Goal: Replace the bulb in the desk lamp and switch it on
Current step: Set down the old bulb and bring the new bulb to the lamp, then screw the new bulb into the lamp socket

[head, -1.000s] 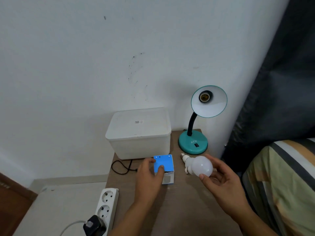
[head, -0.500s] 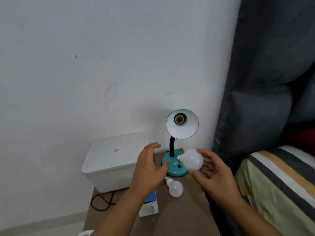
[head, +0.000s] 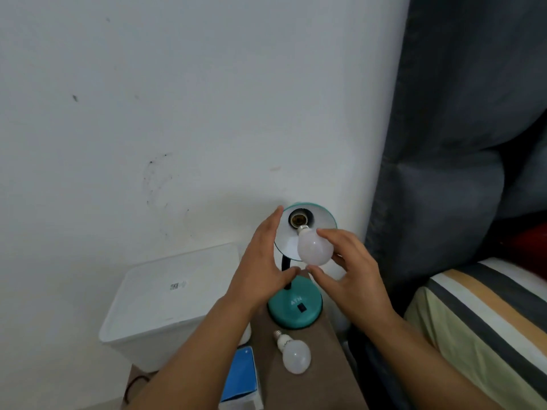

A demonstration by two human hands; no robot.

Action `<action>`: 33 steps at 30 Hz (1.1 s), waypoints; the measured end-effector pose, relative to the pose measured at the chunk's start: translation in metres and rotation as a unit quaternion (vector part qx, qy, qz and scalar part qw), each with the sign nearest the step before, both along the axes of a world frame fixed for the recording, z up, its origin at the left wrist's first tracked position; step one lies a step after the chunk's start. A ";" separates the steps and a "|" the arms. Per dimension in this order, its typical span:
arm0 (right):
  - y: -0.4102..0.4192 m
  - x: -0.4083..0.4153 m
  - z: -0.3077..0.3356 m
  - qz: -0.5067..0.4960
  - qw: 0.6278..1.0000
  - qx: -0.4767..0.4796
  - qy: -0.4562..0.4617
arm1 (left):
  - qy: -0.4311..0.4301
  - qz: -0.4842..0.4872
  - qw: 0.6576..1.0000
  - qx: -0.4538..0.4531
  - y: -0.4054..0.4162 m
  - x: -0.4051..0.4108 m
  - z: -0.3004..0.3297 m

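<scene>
A teal desk lamp [head: 295, 309] stands on the brown side table [head: 322, 377], its shade tilted towards me with the socket [head: 299, 218] bare. My right hand [head: 352, 270] holds a white bulb [head: 314, 247] by its globe, the screw base pointing into the shade and just below the socket. My left hand [head: 262, 261] is spread against the left rim of the shade, fingers apart, thumb near the black neck. A second white bulb [head: 293, 354] lies on the table in front of the lamp base.
A white lidded plastic box [head: 168, 300] stands left of the lamp. A blue and white bulb carton [head: 241, 380] lies near the table's front. A striped bed [head: 485, 329] and dark curtain [head: 455, 161] are on the right, and a black cable [head: 133, 384] hangs at the lower left.
My right hand raised the bulb from near the lamp base up to the shade's opening. My left hand rose from the base to the shade's left rim. The view shifted right.
</scene>
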State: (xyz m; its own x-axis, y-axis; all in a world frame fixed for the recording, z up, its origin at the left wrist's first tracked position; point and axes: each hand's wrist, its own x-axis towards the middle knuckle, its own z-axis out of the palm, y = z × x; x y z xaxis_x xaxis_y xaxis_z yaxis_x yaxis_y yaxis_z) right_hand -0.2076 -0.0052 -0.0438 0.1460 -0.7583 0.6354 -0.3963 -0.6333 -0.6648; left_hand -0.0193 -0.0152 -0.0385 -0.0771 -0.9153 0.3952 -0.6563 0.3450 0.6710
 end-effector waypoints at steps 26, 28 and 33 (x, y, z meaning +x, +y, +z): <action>-0.039 0.017 -0.002 -0.056 0.985 -0.049 0.159 | 0.010 -0.024 0.999 -0.041 -0.017 0.007 -0.015; -0.039 0.017 -0.004 -0.054 0.980 -0.054 0.184 | 0.006 -0.025 0.999 -0.038 -0.017 0.007 -0.015; -0.034 0.018 -0.004 -0.067 0.973 -0.044 0.218 | 0.013 -0.028 0.999 -0.039 -0.016 0.007 -0.016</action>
